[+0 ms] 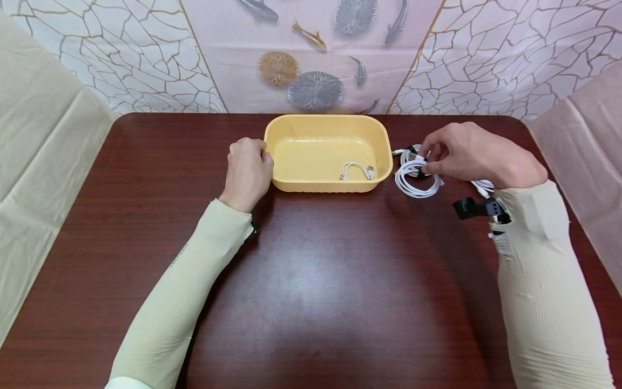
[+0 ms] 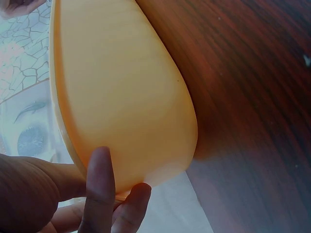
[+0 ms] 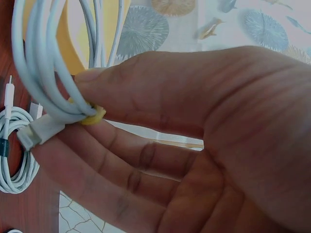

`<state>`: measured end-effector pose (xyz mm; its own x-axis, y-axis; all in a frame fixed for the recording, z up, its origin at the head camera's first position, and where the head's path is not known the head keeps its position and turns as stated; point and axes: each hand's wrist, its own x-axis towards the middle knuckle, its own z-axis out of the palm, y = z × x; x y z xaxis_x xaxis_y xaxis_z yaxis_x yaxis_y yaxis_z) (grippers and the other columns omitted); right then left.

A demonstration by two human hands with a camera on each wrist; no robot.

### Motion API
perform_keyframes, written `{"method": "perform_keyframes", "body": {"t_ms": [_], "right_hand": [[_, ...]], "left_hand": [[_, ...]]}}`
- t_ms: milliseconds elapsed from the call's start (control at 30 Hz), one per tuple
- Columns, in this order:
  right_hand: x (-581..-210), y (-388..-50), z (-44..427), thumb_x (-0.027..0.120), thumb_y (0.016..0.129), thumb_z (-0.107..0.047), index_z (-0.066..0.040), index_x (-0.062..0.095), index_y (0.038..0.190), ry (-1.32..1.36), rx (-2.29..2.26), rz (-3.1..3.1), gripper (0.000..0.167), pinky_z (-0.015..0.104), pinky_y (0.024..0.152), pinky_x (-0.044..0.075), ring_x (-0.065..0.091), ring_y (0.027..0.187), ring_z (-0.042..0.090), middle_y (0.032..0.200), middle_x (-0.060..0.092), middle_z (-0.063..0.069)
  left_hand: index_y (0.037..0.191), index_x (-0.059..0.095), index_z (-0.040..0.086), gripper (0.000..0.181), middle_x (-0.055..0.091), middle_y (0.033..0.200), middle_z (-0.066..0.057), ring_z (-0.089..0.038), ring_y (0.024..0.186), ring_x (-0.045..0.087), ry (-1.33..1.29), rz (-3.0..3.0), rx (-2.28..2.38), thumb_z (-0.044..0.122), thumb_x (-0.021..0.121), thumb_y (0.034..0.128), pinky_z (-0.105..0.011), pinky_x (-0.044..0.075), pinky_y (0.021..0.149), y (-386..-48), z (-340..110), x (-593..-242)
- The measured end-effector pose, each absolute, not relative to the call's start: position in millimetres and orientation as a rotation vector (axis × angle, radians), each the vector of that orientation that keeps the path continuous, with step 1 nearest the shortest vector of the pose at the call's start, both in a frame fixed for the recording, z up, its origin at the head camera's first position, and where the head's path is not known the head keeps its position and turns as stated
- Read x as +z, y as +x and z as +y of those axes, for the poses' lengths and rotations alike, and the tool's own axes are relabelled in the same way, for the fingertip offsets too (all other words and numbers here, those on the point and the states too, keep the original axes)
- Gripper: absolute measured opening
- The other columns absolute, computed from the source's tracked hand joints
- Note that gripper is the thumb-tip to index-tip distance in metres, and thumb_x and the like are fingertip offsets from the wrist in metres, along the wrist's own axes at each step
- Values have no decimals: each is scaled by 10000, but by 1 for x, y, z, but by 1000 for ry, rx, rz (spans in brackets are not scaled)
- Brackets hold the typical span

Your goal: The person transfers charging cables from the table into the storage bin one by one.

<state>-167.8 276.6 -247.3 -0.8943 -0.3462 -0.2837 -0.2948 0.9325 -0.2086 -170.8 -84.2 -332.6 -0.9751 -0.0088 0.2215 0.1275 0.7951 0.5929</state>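
A yellow plastic basin [image 1: 330, 186] stands at the back middle of the table. My left hand [image 1: 248, 172] grips its left end, with the thumb and fingers at the rim in the left wrist view. Inside the basin, near the front right, lies a short white cable [image 1: 358, 164]. To the right of it my right hand [image 1: 473, 154] pinches a coiled white cable [image 3: 34, 58] bound with a yellow tie [image 3: 95, 116]; its plug [image 3: 41, 132] rests by the fingertips. Behind that coil another white cable coil with a dark tie [image 3: 4, 147] lies on the table.
More white cable [image 1: 483, 186] lies under my right wrist, partly hidden. The dark red-brown table [image 1: 311, 281] meets a patterned backdrop [image 1: 146, 54] behind the basin, and pale cloth [image 1: 39, 140] flanks both sides.
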Motion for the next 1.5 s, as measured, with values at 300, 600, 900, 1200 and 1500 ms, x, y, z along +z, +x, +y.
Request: {"method": "perform_keyframes", "body": {"t_ms": [300, 600, 900, 1200, 1500], "right_hand": [[-247, -174, 276, 740, 892, -202, -62, 730, 1124, -491, -201, 2783, 271, 309, 700, 451, 625, 772, 111, 912, 773, 38], [-245, -175, 274, 728, 913, -237, -52, 729, 1156, -471, -207, 2769, 306, 308, 689, 464, 630, 779, 123, 962, 776, 69], [-244, -176, 270, 714, 931, -285, -74, 736, 1166, -464, -200, 2756, 317, 322, 706, 468, 618, 822, 140, 985, 767, 59], [-244, -179, 263, 720, 912, -228, -73, 746, 1142, -481, -243, 2762, 279, 303, 688, 459, 612, 812, 141, 972, 773, 55], [-245, -182, 262, 721, 902, -222, -78, 743, 1151, -471, -240, 2763, 289, 299, 680, 452, 608, 807, 137, 965, 774, 45]], "left_hand": [[772, 710, 3, 240, 631, 825, -160, -286, 798, 594, -91, -2766, -941, -10, 529, 929, -406, 527, 702, -171, -84, -333], [790, 723, 1, 233, 651, 830, -171, -293, 805, 608, -95, -2762, -937, -8, 537, 929, -416, 538, 717, -171, -83, -333], [801, 729, -3, 227, 666, 844, -178, -298, 812, 625, -98, -2762, -929, -7, 542, 930, -420, 543, 715, -172, -83, -334], [824, 737, -5, 221, 674, 868, -195, -311, 825, 644, -90, -2766, -927, -2, 544, 933, -435, 553, 725, -171, -83, -333], [828, 736, -9, 226, 678, 877, -206, -330, 841, 653, -84, -2769, -920, 6, 537, 936, -445, 553, 746, -171, -83, -333]]}}
